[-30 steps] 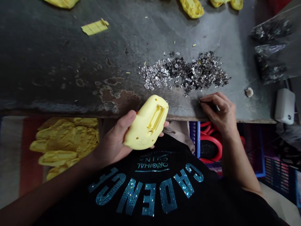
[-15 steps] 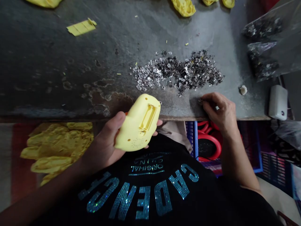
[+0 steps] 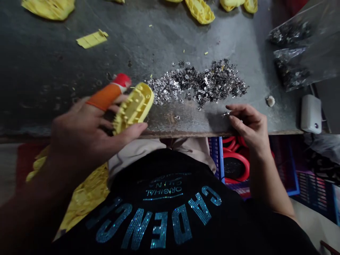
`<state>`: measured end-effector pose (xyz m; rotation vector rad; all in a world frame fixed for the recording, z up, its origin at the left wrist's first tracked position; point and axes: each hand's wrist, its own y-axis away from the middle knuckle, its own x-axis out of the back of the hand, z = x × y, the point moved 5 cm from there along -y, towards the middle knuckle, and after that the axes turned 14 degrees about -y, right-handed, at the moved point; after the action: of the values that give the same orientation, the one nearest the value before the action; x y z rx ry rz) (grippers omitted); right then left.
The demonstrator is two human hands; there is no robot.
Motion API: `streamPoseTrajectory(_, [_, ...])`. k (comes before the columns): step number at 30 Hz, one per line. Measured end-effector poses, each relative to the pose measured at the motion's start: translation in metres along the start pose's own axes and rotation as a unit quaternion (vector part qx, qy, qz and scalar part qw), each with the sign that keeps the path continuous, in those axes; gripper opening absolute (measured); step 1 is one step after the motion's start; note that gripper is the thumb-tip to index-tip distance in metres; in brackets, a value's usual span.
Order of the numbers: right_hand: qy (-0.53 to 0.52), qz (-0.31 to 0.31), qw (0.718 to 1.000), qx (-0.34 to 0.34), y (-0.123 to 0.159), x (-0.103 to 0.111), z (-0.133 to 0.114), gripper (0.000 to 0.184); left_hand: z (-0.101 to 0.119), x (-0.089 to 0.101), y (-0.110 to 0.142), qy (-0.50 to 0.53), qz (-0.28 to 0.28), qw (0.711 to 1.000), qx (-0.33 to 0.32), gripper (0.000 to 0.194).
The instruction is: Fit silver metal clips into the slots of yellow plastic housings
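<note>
My left hand, with orange and red tape around one finger, is closed on a yellow plastic shell just over the table edge. The shell's ribbed hollow inside faces up. My right hand rests at the table edge, thumb and fingers pinching a small shiny metal piece. Beyond both hands lies a pile of small metal contact pieces, flat ones to the left and darker springy ones to the right. A single flat metal piece lies apart, between the hands.
A flat yellow strip and more yellow shells lie farther back on the grey table. Clear bags of metal parts and a white box are at right. Below are a blue crate and yellow parts.
My left hand has turned the shell over from its battery-slot side to its hollow side and moved it left and farther over the table. My right hand stays nearly in place.
</note>
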<state>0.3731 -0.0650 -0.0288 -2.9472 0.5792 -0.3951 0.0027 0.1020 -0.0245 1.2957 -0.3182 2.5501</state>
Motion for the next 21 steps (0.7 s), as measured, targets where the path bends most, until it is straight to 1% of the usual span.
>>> streamPoseTrajectory(1, [-0.050,0.003,0.999,-0.013,0.002,-0.003,0.001,0.026,-0.002,0.003,-0.009,-0.092,0.028,0.994,-0.043,0.100])
streamPoseTrajectory(2, [-0.085,0.008,0.996,-0.020,0.004,-0.007,0.002,0.026,-0.001,0.003,-0.017,-0.146,0.033,0.985,-0.081,0.102])
streamPoseTrajectory(3, [-0.112,0.014,0.993,-0.025,0.005,-0.011,0.002,0.027,0.002,0.002,-0.021,-0.162,0.039,0.979,-0.115,0.099])
streamPoseTrajectory(4, [-0.130,0.015,0.991,-0.027,0.006,-0.016,0.001,0.028,0.009,0.000,-0.022,-0.147,0.048,0.977,-0.149,0.094])
streamPoseTrajectory(5, [-0.145,0.013,0.989,-0.027,0.006,-0.021,-0.001,0.029,0.020,-0.001,-0.020,-0.106,0.058,0.976,-0.182,0.087])
streamPoseTrajectory(6, [-0.158,0.009,0.987,-0.025,0.007,-0.026,-0.004,0.030,0.034,-0.004,-0.015,-0.051,0.074,0.974,-0.210,0.080])
streamPoseTrajectory(7, [-0.171,0.003,0.985,-0.021,0.007,-0.032,-0.007,0.031,0.050,-0.008,-0.008,0.018,0.076,0.967,-0.242,0.073])
streamPoseTrajectory(8, [-0.184,-0.001,0.983,-0.016,0.007,-0.038,-0.010,0.032,0.066,-0.019,-0.002,0.091,0.032,0.963,-0.251,0.063])
streamPoseTrajectory(9, [-0.195,-0.006,0.981,-0.013,0.007,-0.043,-0.013,0.033,0.082,-0.031,0.005,0.115,-0.006,0.959,-0.259,0.051])
streamPoseTrajectory(10, [-0.203,-0.011,0.979,-0.009,0.008,-0.048,-0.016,0.034,0.097,-0.043,0.010,0.137,-0.042,0.953,-0.268,0.045])
streamPoseTrajectory(11, [-0.206,-0.016,0.978,-0.005,0.009,-0.052,-0.018,0.034,0.107,-0.054,0.012,0.193,-0.085,0.947,-0.241,0.038])
streamPoseTrajectory(13, [-0.193,-0.025,0.981,0.011,0.010,-0.059,-0.021,0.034,0.119,-0.071,0.012,0.287,-0.128,0.930,-0.192,0.024])
streamPoseTrajectory(16, [-0.125,-0.037,0.989,0.068,0.012,-0.064,-0.027,0.034,0.121,-0.080,0.006,0.372,-0.166,0.905,-0.124,0.009])
streamPoseTrajectory(18, [-0.023,-0.033,0.991,0.128,0.011,-0.062,-0.030,0.032,0.120,-0.082,0.004,0.407,-0.196,0.888,-0.081,0.012])
streamPoseTrajectory(19, [0.044,-0.025,0.985,0.162,0.009,-0.061,-0.030,0.030,0.119,-0.082,0.003,0.423,-0.206,0.880,-0.063,0.015])
streamPoseTrajectory(21, [0.181,-0.007,0.960,0.214,0.004,-0.055,-0.027,0.028,0.117,-0.084,0.002,0.439,-0.212,0.872,-0.044,0.021])
